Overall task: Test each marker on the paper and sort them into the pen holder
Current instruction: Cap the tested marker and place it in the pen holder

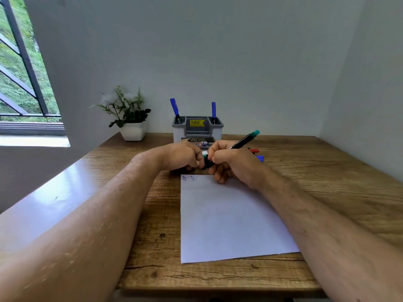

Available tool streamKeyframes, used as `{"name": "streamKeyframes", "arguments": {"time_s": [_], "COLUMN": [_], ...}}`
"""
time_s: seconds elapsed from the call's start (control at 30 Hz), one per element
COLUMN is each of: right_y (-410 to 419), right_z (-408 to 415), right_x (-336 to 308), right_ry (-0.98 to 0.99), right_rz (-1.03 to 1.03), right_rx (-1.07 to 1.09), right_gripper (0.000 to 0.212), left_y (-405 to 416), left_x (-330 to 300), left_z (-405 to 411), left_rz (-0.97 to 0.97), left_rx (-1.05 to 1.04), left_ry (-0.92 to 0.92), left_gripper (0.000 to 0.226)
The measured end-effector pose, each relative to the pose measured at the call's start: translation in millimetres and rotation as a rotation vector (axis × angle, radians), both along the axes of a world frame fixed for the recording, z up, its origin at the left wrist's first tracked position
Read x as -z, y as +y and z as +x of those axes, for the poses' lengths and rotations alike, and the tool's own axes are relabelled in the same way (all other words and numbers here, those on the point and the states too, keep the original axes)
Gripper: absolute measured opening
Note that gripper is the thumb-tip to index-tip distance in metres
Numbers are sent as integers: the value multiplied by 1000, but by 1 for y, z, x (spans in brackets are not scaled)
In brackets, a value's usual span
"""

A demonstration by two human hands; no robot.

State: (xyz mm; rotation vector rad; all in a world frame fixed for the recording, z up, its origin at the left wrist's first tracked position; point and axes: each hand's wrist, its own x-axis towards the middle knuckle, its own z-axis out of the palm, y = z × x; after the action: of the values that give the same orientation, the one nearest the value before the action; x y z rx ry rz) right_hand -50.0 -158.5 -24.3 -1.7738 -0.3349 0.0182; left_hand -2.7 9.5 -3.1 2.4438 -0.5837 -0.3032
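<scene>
green marker [244, 142]: long axis slants, green end up-right, other end down-left, above paper's [229, 219] far edge | right hand [229, 160] curled around barrel | left hand [185, 155] pinches its cap [205, 156] | pen holder [197, 127] behind with two blue markers [174, 106] upright | red marker [254, 151] on desk [327, 171], partly hidden.

Just two bare forearms, no sleeves, watch or rings, lightly hairy, ending in a left hand [183, 154] and right hand [229, 162].
</scene>
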Motion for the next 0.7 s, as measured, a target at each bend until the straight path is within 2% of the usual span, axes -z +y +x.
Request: {"name": "streamKeyframes", "arguments": {"time_s": [0.03, 0.13, 0.23, 0.4, 0.57, 0.7], "right_y": [0, 0, 1, 2, 1, 2], "right_z": [1, 4, 6, 5, 7, 10], "right_x": [1, 4, 6, 6, 7, 8], "right_ry": [-4, -32, -93, -132, -151, -155], "right_rz": [-18, -83, -153, -179, -197, -156], "right_rx": [5, 57, 103, 126, 113, 183], "right_gripper": [3, 19, 25, 18, 28, 17], "left_y": [0, 0, 1, 1, 2, 1], "left_x": [0, -1, 0, 1, 3, 3], "left_z": [1, 0, 0, 1, 4, 6], "left_rz": [-4, 14, 54, 57, 69, 92], "left_rx": [7, 20, 21, 18, 18, 29], "left_ry": [10, 20, 2, -3, 0, -10], "left_gripper": [26, 24, 22, 17, 21, 17]}}
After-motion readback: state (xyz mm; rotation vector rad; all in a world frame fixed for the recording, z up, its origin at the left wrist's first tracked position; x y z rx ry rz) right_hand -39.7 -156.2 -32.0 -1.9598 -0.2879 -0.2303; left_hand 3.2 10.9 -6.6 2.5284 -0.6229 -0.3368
